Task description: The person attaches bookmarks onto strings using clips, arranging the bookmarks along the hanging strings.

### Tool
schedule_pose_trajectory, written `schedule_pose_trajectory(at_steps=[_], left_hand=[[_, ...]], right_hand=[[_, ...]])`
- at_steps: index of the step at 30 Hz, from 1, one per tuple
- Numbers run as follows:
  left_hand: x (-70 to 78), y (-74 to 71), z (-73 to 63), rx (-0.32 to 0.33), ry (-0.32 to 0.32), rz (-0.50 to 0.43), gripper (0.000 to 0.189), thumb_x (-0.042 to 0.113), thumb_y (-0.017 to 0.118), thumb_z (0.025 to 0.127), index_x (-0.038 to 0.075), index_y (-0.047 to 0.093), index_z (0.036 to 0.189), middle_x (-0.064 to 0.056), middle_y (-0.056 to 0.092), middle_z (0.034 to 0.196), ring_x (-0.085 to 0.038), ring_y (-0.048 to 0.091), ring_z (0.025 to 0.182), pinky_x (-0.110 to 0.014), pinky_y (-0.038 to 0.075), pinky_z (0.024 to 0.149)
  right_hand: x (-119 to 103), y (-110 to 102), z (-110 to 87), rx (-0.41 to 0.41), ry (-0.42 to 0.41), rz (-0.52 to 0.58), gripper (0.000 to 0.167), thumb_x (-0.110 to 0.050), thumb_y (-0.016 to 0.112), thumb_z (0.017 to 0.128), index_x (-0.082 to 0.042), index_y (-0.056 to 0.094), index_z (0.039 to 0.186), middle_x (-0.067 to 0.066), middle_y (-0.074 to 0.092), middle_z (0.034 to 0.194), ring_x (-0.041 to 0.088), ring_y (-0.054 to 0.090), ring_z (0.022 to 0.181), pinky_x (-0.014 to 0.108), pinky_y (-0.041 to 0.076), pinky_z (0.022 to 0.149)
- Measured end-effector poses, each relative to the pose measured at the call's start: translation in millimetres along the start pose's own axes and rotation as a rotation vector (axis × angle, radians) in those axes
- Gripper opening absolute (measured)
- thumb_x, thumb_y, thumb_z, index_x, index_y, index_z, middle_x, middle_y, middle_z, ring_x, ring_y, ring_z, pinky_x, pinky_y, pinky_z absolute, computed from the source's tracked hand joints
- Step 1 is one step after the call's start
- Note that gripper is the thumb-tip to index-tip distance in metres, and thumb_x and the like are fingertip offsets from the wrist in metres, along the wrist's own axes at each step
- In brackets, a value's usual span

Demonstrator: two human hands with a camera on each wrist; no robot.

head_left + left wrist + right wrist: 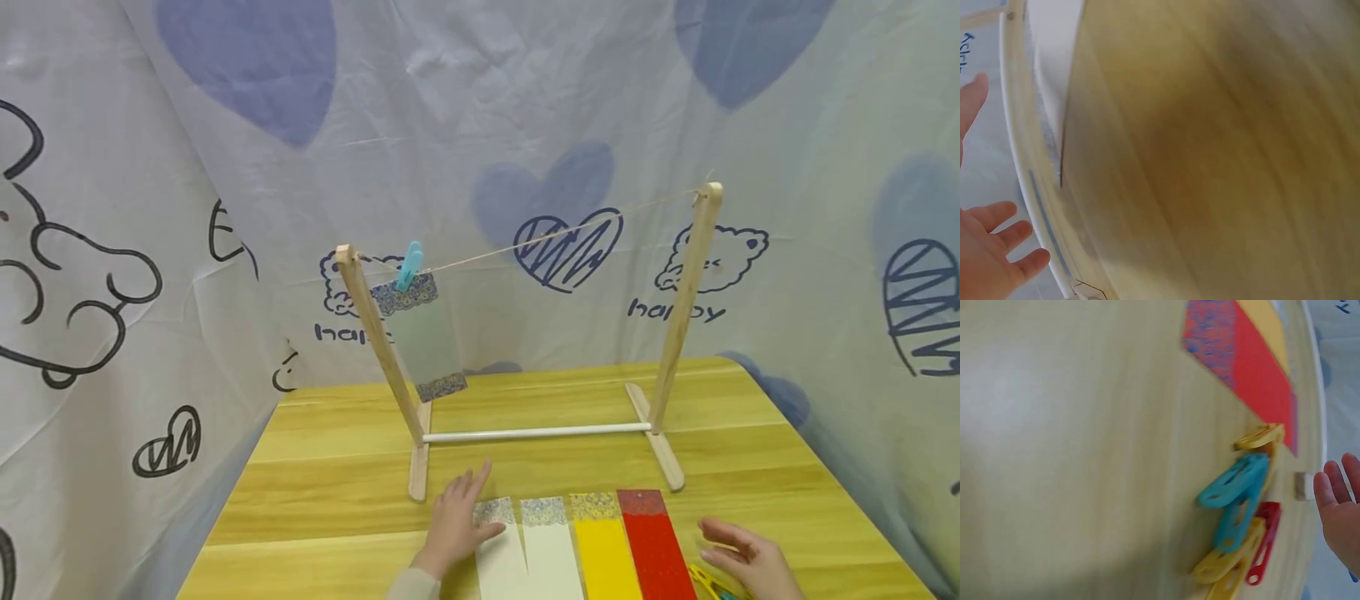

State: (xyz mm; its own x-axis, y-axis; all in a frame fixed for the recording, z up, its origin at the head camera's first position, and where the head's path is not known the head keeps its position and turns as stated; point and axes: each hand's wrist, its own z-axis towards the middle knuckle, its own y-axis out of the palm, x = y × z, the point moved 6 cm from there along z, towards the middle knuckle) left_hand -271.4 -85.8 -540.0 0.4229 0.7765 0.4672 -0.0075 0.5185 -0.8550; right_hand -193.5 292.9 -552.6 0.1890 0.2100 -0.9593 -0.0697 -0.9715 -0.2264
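Observation:
My left hand (456, 521) spreads its fingers over the left edge of a white paper strip (501, 562) with a lace-patterned top band. Its palm holds nothing in the left wrist view. My right hand (753, 562), fingers loosely bent and holding nothing, hovers beside a pile of clothespins. In the right wrist view the pile has a blue clothespin (1235, 500), yellow clothespins (1213, 565) and a red clothespin (1264, 544). Between the hands lie a second white strip (551, 554), a yellow strip (606, 550) and a red strip (658, 554).
Behind the strips stands a wooden frame (686, 308) with a white crossbar (536, 433) and a string (495, 252) between its posts. A light blue clothespin (408, 267) clips a pale patterned strip (427, 346) onto the string's left end. Printed cloth (465, 83) surrounds the table (300, 492).

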Motion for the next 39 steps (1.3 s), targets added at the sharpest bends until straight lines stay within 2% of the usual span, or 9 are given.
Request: schedule_pose_trajectory(at_steps=[3, 6, 9, 14, 16, 21, 31, 35, 39], left_hand=[[0.0, 3.6, -1.1, -0.054, 0.015, 0.025, 0.093, 0.043, 0.072, 0.067, 0.016, 0.024, 0.142, -0.027, 0.036, 0.132, -0.046, 0.034, 0.117, -0.065, 0.026, 0.091], [-0.6, 7.7, -1.8, -0.116, 0.051, 0.070, 0.098, 0.051, 0.070, 0.064, 0.016, 0.023, 0.142, -0.025, 0.034, 0.134, -0.045, 0.033, 0.118, -0.064, 0.026, 0.092], [-2.6, 11.9, -2.5, -0.186, 0.084, 0.092, 0.101, 0.056, 0.069, 0.062, 0.019, 0.021, 0.143, -0.025, 0.031, 0.136, -0.044, 0.030, 0.121, -0.063, 0.027, 0.092], [-8.0, 17.6, -4.6, -0.284, 0.088, 0.110, 0.101, 0.060, 0.068, 0.059, 0.022, 0.025, 0.142, -0.024, 0.028, 0.138, -0.044, 0.028, 0.122, -0.064, 0.026, 0.092], [-8.9, 19.3, -5.4, -0.310, 0.089, 0.129, 0.099, 0.062, 0.066, 0.059, 0.024, 0.027, 0.141, -0.023, 0.028, 0.138, -0.044, 0.028, 0.122, -0.064, 0.025, 0.092], [-8.4, 22.8, -8.0, -0.366, 0.102, 0.211, 0.098, 0.066, 0.063, 0.057, 0.028, 0.029, 0.140, -0.022, 0.030, 0.138, -0.043, 0.028, 0.123, -0.063, 0.027, 0.092], [-2.9, 24.6, -8.6, -0.338, 0.153, 0.304, 0.097, 0.065, 0.065, 0.055, 0.027, 0.032, 0.139, -0.020, 0.039, 0.132, -0.039, 0.037, 0.118, -0.056, 0.033, 0.092], [-1.4, 23.7, -7.7, -0.314, 0.176, 0.327, 0.097, 0.065, 0.066, 0.055, 0.026, 0.034, 0.138, -0.019, 0.042, 0.128, -0.037, 0.040, 0.115, -0.054, 0.035, 0.091], [0.5, 22.3, -7.7, -0.291, 0.199, 0.349, 0.096, 0.065, 0.065, 0.055, 0.026, 0.035, 0.138, -0.018, 0.045, 0.124, -0.034, 0.042, 0.113, -0.051, 0.037, 0.090]], right_hand=[[10, 0, -1.2, -0.114, 0.043, -0.045, 0.059, -0.013, 0.069, 0.078, 0.018, 0.042, 0.121, 0.029, 0.051, 0.116, 0.025, 0.059, 0.096, 0.033, 0.051, 0.077], [18, 0, -1.6, -0.258, -0.011, -0.077, 0.063, -0.017, 0.067, 0.080, 0.022, 0.038, 0.120, 0.035, 0.048, 0.115, 0.015, 0.059, 0.095, 0.033, 0.050, 0.078], [27, -2, -1.1, -0.345, -0.018, -0.088, 0.064, -0.018, 0.065, 0.082, 0.024, 0.035, 0.120, 0.036, 0.047, 0.115, 0.007, 0.059, 0.093, 0.032, 0.049, 0.079], [40, -6, 2.6, -0.363, 0.035, -0.127, 0.064, -0.021, 0.067, 0.080, 0.022, 0.040, 0.119, 0.032, 0.051, 0.114, 0.028, 0.057, 0.098, 0.035, 0.049, 0.079], [41, -7, 3.8, -0.366, 0.027, -0.146, 0.064, -0.022, 0.068, 0.080, 0.022, 0.040, 0.118, 0.033, 0.051, 0.113, 0.034, 0.056, 0.099, 0.036, 0.049, 0.078], [40, -8, 3.9, -0.396, -0.023, -0.187, 0.065, -0.023, 0.067, 0.080, 0.024, 0.040, 0.116, 0.035, 0.051, 0.111, 0.030, 0.058, 0.095, 0.034, 0.050, 0.075], [34, -4, 2.7, -0.476, -0.078, -0.187, 0.059, -0.018, 0.065, 0.082, 0.025, 0.039, 0.114, 0.034, 0.053, 0.106, 0.002, 0.058, 0.082, 0.027, 0.050, 0.069], [33, -1, 2.5, -0.480, -0.082, -0.186, 0.060, -0.018, 0.066, 0.081, 0.025, 0.040, 0.113, 0.034, 0.053, 0.105, 0.005, 0.058, 0.081, 0.025, 0.050, 0.068], [33, -1, 3.6, -0.447, -0.070, -0.218, 0.063, -0.022, 0.069, 0.079, 0.024, 0.042, 0.112, 0.031, 0.055, 0.104, 0.008, 0.058, 0.080, 0.026, 0.050, 0.066]])
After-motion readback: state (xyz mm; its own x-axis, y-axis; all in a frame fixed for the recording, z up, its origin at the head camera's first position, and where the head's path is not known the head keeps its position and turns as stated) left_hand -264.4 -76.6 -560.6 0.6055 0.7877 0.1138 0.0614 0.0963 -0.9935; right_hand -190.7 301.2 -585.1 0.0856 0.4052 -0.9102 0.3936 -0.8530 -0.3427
